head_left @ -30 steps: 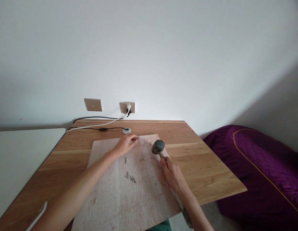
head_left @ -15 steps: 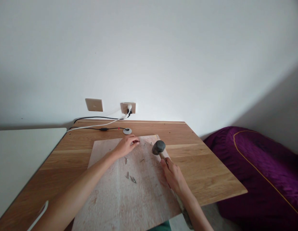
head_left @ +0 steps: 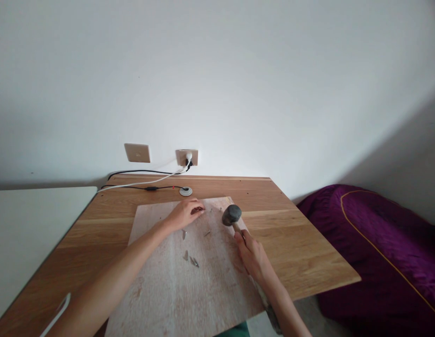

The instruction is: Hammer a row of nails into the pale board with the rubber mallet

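My right hand (head_left: 251, 252) is wrapped round the handle of a rubber mallet (head_left: 232, 215), whose dark head is over the right edge of a pale wooden board (head_left: 161, 290). Near the board's far edge my left hand (head_left: 189, 213) has its thumb and fingertips pinched together; what they hold, if anything, is too small to make out. Several small metal pieces that look like nails or screws lie on the board: one (head_left: 184, 234) below my left hand, a group (head_left: 194, 261) nearer to me, and a thin one (head_left: 207, 233) between my hands.
The board lies on a wooden desk (head_left: 291, 243) against a white wall. Cables run from a wall socket (head_left: 187, 157) along the desk's back, past a round cable grommet (head_left: 185, 191). A white panel (head_left: 38, 229) stands at the left, and something under a purple cover (head_left: 375, 248) at the right.
The fingers of my left hand have shifted slightly at the pinch. My right hand and the mallet stay where they were.
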The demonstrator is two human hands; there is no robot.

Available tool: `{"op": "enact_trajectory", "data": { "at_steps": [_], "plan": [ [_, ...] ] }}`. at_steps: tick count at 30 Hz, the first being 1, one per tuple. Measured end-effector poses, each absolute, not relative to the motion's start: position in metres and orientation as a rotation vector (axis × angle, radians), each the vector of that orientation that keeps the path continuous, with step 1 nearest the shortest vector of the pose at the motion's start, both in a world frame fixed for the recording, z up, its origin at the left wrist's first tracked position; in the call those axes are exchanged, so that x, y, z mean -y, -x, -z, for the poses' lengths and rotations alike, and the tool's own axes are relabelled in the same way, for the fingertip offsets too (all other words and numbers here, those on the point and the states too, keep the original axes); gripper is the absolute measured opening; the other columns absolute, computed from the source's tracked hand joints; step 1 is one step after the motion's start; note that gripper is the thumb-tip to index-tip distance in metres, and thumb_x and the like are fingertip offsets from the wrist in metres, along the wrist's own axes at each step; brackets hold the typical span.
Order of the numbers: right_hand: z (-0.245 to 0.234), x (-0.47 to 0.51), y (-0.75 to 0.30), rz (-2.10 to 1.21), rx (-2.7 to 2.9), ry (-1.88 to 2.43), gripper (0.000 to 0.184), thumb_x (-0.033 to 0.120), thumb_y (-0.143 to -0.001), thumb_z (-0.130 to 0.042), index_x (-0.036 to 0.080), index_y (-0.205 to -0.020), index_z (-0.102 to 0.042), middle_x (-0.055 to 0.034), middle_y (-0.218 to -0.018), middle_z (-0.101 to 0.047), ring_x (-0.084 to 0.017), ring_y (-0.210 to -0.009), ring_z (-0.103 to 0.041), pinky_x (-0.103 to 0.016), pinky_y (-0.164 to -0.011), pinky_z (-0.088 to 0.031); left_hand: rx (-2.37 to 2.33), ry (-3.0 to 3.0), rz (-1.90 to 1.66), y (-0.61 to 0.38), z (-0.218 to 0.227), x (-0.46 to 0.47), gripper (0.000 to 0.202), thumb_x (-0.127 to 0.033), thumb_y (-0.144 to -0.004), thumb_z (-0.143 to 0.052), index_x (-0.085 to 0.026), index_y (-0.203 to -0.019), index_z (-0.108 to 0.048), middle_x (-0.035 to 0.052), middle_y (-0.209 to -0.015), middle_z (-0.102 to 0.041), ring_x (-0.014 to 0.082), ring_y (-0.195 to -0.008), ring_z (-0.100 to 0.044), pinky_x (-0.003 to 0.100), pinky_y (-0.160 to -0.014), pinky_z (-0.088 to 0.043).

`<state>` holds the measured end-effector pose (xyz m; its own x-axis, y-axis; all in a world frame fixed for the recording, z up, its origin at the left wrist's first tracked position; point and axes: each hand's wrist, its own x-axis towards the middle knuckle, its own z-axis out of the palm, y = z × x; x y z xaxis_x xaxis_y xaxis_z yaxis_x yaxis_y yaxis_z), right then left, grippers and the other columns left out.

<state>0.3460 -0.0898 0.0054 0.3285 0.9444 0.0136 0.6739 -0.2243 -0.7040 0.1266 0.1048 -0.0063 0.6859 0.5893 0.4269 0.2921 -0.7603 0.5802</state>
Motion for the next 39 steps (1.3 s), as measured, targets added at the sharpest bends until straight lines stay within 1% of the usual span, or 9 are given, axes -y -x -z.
{"op": "enact_trajectory", "data": {
  "at_steps": [3, 7, 12, 18, 21, 24, 27, 30, 39],
  "plan": [
    [-0.0042, 0.0902, -0.3463, -0.565, 1.420, 1.980, 0.034, 0.048, -0.103, -0.032, 0.027, -0.082, -0.048, -0.0008, -0.060, -0.061, -0.021, -0.056, -0.060, -0.029, -0.057, -0.034, -0.678, -2.424, -0.844, -0.1266, 0.0060, -0.1042, 0.012, -0.023, -0.097, -0.064, -0.019, -0.095, -0.076, 0.0041, -0.088, -0.068, 0.0178, -0.080, -0.065, 0.028, -0.076, -0.048],
    [-0.0032, 0.0899, -0.3471, -0.532, 1.429, 1.998, 0.035, 0.046, -0.104, -0.032, 0.027, -0.081, -0.049, -0.0020, -0.062, -0.062, -0.021, -0.059, -0.062, -0.029, -0.059, -0.034, -0.665, -2.444, -0.852, -0.1268, 0.0065, -0.1046, 0.015, -0.025, -0.099, -0.063, -0.019, -0.096, -0.077, 0.0054, -0.091, -0.070, 0.0185, -0.084, -0.066, 0.029, -0.078, -0.048],
    [-0.0029, 0.0895, -0.3476, -0.577, 1.423, 1.987, 0.034, 0.048, -0.103, -0.032, 0.027, -0.081, -0.047, -0.0008, -0.061, -0.060, -0.020, -0.055, -0.058, -0.029, -0.058, -0.034, -0.650, -2.447, -0.856, -0.1272, 0.0057, -0.1043, 0.017, -0.024, -0.100, -0.061, -0.020, -0.098, -0.077, 0.0066, -0.094, -0.072, 0.0200, -0.088, -0.068, 0.030, -0.082, -0.050],
    [-0.0033, 0.0897, -0.3472, -0.579, 1.418, 1.993, 0.034, 0.049, -0.102, -0.031, 0.027, -0.081, -0.047, 0.0008, -0.056, -0.055, -0.020, -0.053, -0.057, -0.030, -0.058, -0.033, -0.685, -2.446, -0.870, -0.1280, 0.0052, -0.1028, 0.012, -0.017, -0.096, -0.063, -0.018, -0.098, -0.074, 0.0056, -0.092, -0.072, 0.0187, -0.083, -0.067, 0.029, -0.078, -0.049],
    [-0.0032, 0.0898, -0.3476, -0.562, 1.424, 1.981, 0.034, 0.049, -0.102, -0.032, 0.027, -0.081, -0.048, 0.0001, -0.058, -0.057, -0.020, -0.055, -0.058, -0.030, -0.058, -0.033, -0.698, -2.406, -0.873, -0.1283, 0.0074, -0.1033, 0.008, -0.017, -0.094, -0.065, -0.019, -0.098, -0.071, 0.0046, -0.092, -0.072, 0.0182, -0.082, -0.068, 0.029, -0.078, -0.050],
    [-0.0031, 0.0899, -0.3479, -0.533, 1.427, 1.967, 0.034, 0.049, -0.102, -0.033, 0.027, -0.081, -0.048, 0.0001, -0.059, -0.057, -0.020, -0.056, -0.058, -0.030, -0.059, -0.032, -0.707, -2.379, -0.866, -0.1286, 0.0093, -0.1042, 0.003, -0.021, -0.094, -0.068, -0.019, -0.095, -0.069, 0.0033, -0.090, -0.071, 0.0177, -0.082, -0.068, 0.028, -0.078, -0.051],
    [-0.0029, 0.0899, -0.3477, -0.564, 1.419, 1.967, 0.034, 0.050, -0.102, -0.032, 0.028, -0.081, -0.047, 0.0014, -0.057, -0.055, -0.020, -0.054, -0.056, -0.031, -0.059, -0.031, -0.739, -2.381, -0.880, -0.1285, 0.0099, -0.1050, 0.007, -0.026, -0.094, -0.069, -0.019, -0.091, -0.068, 0.0030, -0.090, -0.067, 0.0175, -0.081, -0.067, 0.029, -0.077, -0.051],
    [-0.0026, 0.0901, -0.3476, -0.572, 1.420, 1.960, 0.034, 0.050, -0.102, -0.032, 0.028, -0.081, -0.046, 0.0004, -0.059, -0.057, -0.020, -0.057, -0.057, -0.031, -0.058, -0.030, -0.748, -2.378, -0.877, -0.1283, 0.0094, -0.1052, 0.012, -0.029, -0.095, -0.070, -0.020, -0.088, -0.067, 0.0026, -0.089, -0.065, 0.0174, -0.079, -0.066, 0.029, -0.076, -0.051],
    [-0.0036, 0.0892, -0.3476, -0.605, 1.406, 1.991, 0.034, 0.051, -0.102, -0.032, 0.028, -0.081, -0.046, 0.0026, -0.055, -0.052, -0.020, -0.053, -0.055, -0.031, -0.059, -0.031, -0.733, -2.419, -0.860, -0.1282, 0.0068, -0.1049, 0.009, -0.022, -0.096, -0.068, -0.018, -0.087, -0.069, 0.0018, -0.086, -0.062, 0.0170, -0.079, -0.064, 0.027, -0.075, -0.046]
  ]
}}
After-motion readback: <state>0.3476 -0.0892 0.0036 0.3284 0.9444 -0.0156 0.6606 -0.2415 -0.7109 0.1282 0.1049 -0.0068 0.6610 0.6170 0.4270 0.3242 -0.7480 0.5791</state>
